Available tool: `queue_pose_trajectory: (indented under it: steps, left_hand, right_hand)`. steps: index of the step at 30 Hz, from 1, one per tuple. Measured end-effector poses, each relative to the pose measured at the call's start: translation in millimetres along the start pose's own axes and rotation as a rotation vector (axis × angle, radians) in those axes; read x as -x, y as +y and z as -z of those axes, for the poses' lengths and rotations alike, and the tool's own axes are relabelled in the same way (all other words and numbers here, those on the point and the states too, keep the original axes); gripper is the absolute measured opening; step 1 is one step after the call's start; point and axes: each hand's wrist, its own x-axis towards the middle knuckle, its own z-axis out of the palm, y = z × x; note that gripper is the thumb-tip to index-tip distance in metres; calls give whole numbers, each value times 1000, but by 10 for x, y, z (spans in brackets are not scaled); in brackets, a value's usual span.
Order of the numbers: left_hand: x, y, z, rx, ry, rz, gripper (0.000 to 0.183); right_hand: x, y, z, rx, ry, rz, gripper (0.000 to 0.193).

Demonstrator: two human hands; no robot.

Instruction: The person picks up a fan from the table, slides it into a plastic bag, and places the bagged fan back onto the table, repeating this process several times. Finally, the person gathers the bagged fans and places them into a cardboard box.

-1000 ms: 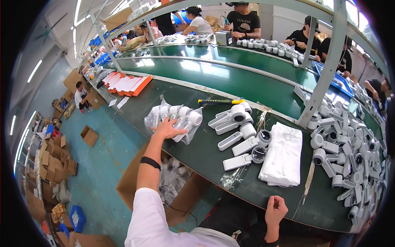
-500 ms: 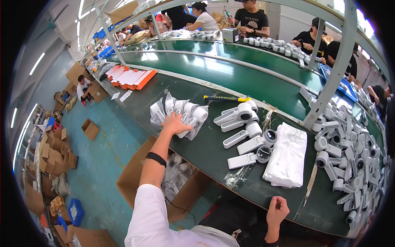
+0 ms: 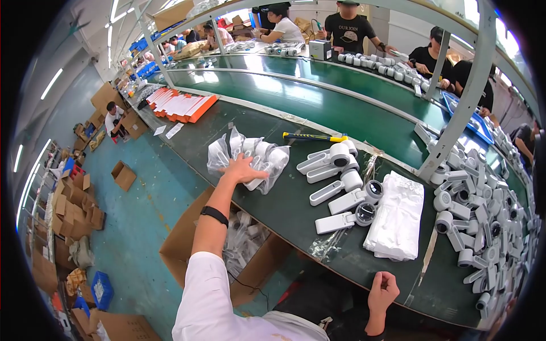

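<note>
My left hand (image 3: 241, 170) lies with spread fingers on a group of white handheld devices in clear plastic bags (image 3: 277, 158), touching the bags. These devices have round heads and slim handles and sit near the table's edge. To their right, several unbagged white and grey devices (image 3: 340, 189) with round dark-faced heads form a slanting row. A stack of white plastic bags (image 3: 397, 219) lies beside that row. My right hand (image 3: 383, 291) hovers at the table's front edge below the stack, its fingers curled in and nothing visible in them.
A yellow and black hammer (image 3: 314, 137) lies behind the row. Orange and white flat cartons (image 3: 181, 106) are at the far left of the table. A large pile of devices (image 3: 475, 210) covers the right. Below stands a box (image 3: 185, 250) of bagged devices. Metal posts (image 3: 458, 94) and a green conveyor (image 3: 273, 88) are beyond.
My two hands and the things on the table stay nearly the same. Across the conveyor, a co-worker in a black shirt has stretched an arm to the right toward the devices.
</note>
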Motion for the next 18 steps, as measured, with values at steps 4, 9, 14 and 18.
queue_pose_trajectory:
  steps: [4,9,14,18]
  left_hand:
    - [-167,-248,-194,47,88,-54,102]
    - [-176,-133,-223,48,107,-56,93]
    - [-180,-162,-225,24,105,-52,89]
    - [-136,-73,-197,47,110,-22,84]
  right_hand:
    - [4,-52,-19,7,-14,-3,8]
    - [-4,-44,-12,12,4,10,8]
    - [-2,-54,-27,-2,7,29,8]
    - [-1,-86,-27,2,-2,10,9]
